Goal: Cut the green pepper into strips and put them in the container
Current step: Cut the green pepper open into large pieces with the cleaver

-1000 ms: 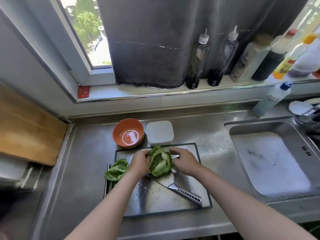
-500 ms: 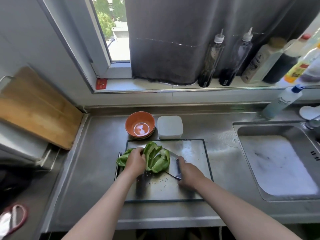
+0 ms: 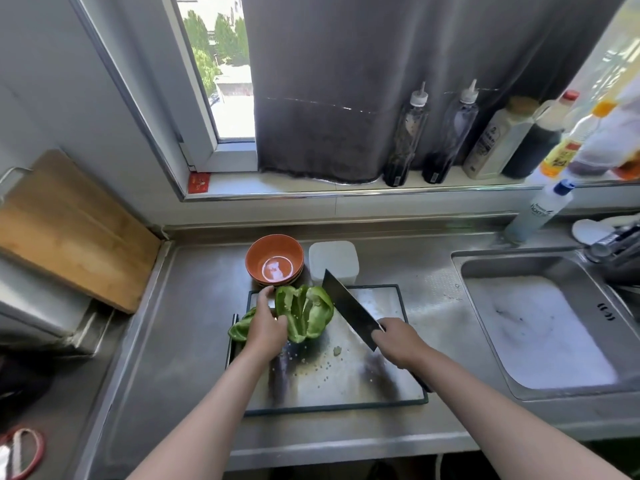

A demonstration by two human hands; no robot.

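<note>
Head view: steel counter (image 3: 187, 341) under window (image 3: 221, 81); left fingers (image 3: 264, 301) around green pepper (image 3: 304, 313), right fingers (image 3: 384, 336) around cleaver (image 3: 349, 311).

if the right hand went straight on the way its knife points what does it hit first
Likely the container: the knife tip in the right hand overlaps its near edge, though height is unclear. The pepper lies just left.

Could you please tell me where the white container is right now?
In the head view, the white container sits on the steel counter just beyond the cutting board, directly right of the orange bowl.
</note>
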